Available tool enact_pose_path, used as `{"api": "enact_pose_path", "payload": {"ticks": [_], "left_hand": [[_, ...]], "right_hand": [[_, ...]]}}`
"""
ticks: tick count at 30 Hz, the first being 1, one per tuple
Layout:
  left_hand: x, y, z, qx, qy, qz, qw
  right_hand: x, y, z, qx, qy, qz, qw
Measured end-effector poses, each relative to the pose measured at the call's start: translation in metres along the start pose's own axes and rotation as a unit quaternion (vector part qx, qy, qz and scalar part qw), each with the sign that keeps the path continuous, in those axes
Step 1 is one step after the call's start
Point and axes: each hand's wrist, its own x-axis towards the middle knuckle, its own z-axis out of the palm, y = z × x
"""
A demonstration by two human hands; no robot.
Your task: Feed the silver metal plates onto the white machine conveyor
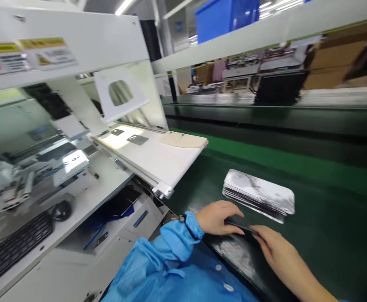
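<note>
Near the bottom centre, my left hand (220,217) is closed, thumb and fingers pinching one end of a thin dark flat piece (238,225). My right hand (276,247) pinches the other end, palm turned inward. Much of the piece is hidden by the fingers, and its kind is unclear. Just beyond both hands lies a neat stack of flat printed panels (259,193) with rounded corners and a grey-white pattern. Below my hands, a glossy black surface (237,256) catches a bright reflection.
A dark green belt surface (334,218) runs under the stack. To the left stands a white machine (64,46) with a white platform (167,161) jutting towards me. A keyboard (16,243) and a mouse (62,210) sit on its bench. A blue bin (218,21) is above.
</note>
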Motion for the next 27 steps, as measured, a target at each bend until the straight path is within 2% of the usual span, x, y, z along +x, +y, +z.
{"api": "enact_pose_path", "payload": {"ticks": [2,3,5,6,7,9,11,14,16,20,27], "left_hand": [[-0.009,-0.003,-0.005,-0.088,0.138,0.003,0.986],[-0.014,-0.004,-0.007,-0.132,0.219,-0.012,0.967],[-0.024,-0.006,-0.005,-0.223,0.351,-0.05,0.908],[-0.027,-0.007,-0.002,-0.274,0.381,-0.063,0.881],[-0.029,-0.007,0.002,-0.329,0.381,-0.073,0.861],[-0.028,-0.005,0.011,-0.44,0.319,-0.09,0.835],[-0.025,0.002,0.017,-0.533,0.256,-0.102,0.8],[-0.022,0.018,0.013,-0.6,0.243,-0.1,0.756],[-0.024,0.027,0.002,-0.608,0.249,-0.097,0.748],[-0.029,0.037,-0.015,-0.609,0.271,-0.117,0.736],[-0.028,0.03,-0.012,-0.573,0.358,-0.182,0.714]], "right_hand": [[0.009,0.001,-0.007,0.021,0.04,0.018,0.999],[0.014,-0.002,-0.012,0.04,0.063,0.047,0.996],[0.023,-0.015,-0.023,0.099,0.092,0.133,0.982],[0.028,-0.025,-0.026,0.142,0.097,0.177,0.969],[0.033,-0.036,-0.027,0.192,0.091,0.215,0.953],[0.042,-0.062,-0.022,0.317,0.079,0.248,0.912],[0.049,-0.084,-0.01,0.415,0.012,0.263,0.871],[0.054,-0.1,0.005,0.478,-0.072,0.27,0.833],[0.055,-0.099,0.008,0.484,-0.093,0.264,0.829],[0.06,-0.085,-0.001,0.465,-0.092,0.234,0.849],[0.061,-0.08,-0.016,0.413,-0.139,0.206,0.876]]}}
